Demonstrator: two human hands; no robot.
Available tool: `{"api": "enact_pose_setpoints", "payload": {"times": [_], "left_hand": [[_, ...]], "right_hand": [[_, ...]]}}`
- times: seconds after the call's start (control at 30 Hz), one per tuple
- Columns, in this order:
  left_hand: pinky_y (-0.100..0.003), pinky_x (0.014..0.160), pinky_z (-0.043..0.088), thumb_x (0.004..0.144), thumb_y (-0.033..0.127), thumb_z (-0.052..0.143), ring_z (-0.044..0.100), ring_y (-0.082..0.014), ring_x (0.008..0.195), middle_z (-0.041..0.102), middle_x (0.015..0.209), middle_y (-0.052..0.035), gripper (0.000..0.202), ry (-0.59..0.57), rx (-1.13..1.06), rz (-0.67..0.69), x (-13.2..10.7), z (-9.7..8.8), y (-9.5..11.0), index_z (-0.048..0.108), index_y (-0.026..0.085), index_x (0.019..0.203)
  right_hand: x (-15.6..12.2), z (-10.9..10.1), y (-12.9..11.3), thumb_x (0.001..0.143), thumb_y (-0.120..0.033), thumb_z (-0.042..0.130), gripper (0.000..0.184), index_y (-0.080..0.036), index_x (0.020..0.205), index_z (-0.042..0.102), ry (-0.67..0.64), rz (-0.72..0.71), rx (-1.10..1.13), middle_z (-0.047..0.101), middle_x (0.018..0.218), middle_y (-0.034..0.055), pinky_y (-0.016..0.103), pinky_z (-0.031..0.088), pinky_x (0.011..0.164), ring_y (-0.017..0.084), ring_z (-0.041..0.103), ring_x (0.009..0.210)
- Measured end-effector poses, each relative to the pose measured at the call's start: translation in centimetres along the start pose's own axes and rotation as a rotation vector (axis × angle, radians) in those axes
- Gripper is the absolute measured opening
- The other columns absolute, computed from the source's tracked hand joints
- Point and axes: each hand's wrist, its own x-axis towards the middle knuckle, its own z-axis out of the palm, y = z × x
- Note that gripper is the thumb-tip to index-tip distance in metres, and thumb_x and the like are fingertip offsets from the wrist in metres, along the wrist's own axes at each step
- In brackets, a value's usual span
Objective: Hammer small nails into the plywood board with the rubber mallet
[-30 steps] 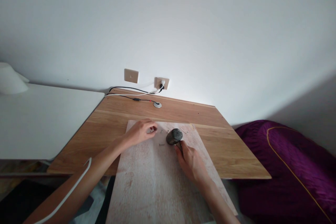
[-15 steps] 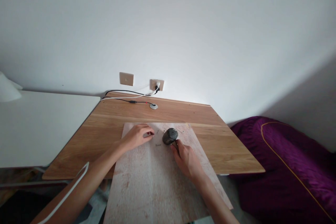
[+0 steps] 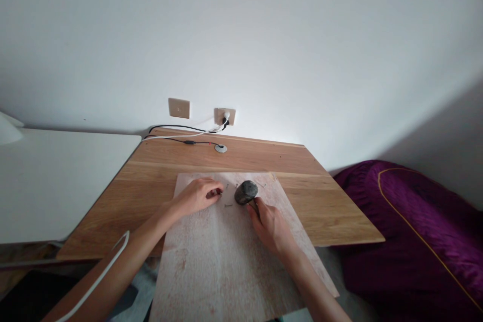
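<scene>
A pale whitewashed board [image 3: 211, 256] lies across a wooden desk [image 3: 158, 181] and reaches toward me. My left hand [image 3: 198, 194] rests on the board's far end, fingers pinched on a small nail [image 3: 219, 191]. My right hand [image 3: 270, 229] grips the handle of a hammer with a dark rounded head [image 3: 246, 192], which sits on the board just right of the left hand. Several small nails lie loose between the hands, one nail [image 3: 228, 206] just in front of the hammer head.
A white table [image 3: 56, 176] adjoins the desk on the left. On the wall are a switch [image 3: 178, 107] and a socket [image 3: 225, 116] with black and white cables running along the desk's back edge. A purple bedspread [image 3: 415, 231] lies to the right. A white cord [image 3: 101, 274] crosses my left forearm.
The view has shifted slightly. Both hands and the hammer keep nearly the same places on the board; the left hand's pinch stays by the nails.
</scene>
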Motion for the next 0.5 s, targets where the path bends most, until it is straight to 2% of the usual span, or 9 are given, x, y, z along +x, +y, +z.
{"api": "enact_pose_setpoints", "payload": {"times": [0.2, 0.33, 0.5], "left_hand": [[-0.024, 0.071, 0.049, 0.087, 0.008, 0.069, 0.066, -0.0135, 0.072, 0.072, 0.086, 0.0013, 0.019, -0.008, -0.045, -0.028, -0.07, 0.1, -0.02, 0.068, 0.022, 0.101], [-0.025, 0.072, 0.048, 0.087, 0.007, 0.068, 0.065, -0.0146, 0.073, 0.068, 0.081, 0.0012, 0.014, -0.018, -0.001, 0.001, -0.12, 0.11, -0.04, 0.068, 0.021, 0.09], [-0.03, 0.081, 0.05, 0.089, 0.011, 0.07, 0.065, -0.0181, 0.084, 0.068, 0.083, -0.0008, 0.01, -0.015, 0.022, 0.055, -0.04, 0.07, -0.22, 0.069, 0.021, 0.085]], "right_hand": [[-0.02, -0.2, -0.29, 0.108, -0.03, 0.04, 0.023, -0.019, 0.101, 0.06, -0.018, 0.015, 0.008, 0.077, 0.085, 0.0096, 0.028, 0.036, 0.061, 0.023, 0.073, 0.076], [-0.1, -0.29, -0.45, 0.108, -0.03, 0.039, 0.024, -0.021, 0.1, 0.059, -0.009, 0.009, 0.011, 0.076, 0.082, 0.0086, 0.028, 0.037, 0.061, 0.023, 0.072, 0.074], [-0.13, -0.1, -0.34, 0.108, -0.03, 0.039, 0.023, -0.02, 0.1, 0.059, 0.001, -0.002, -0.006, 0.076, 0.081, 0.0085, 0.029, 0.036, 0.06, 0.023, 0.072, 0.071]]}}
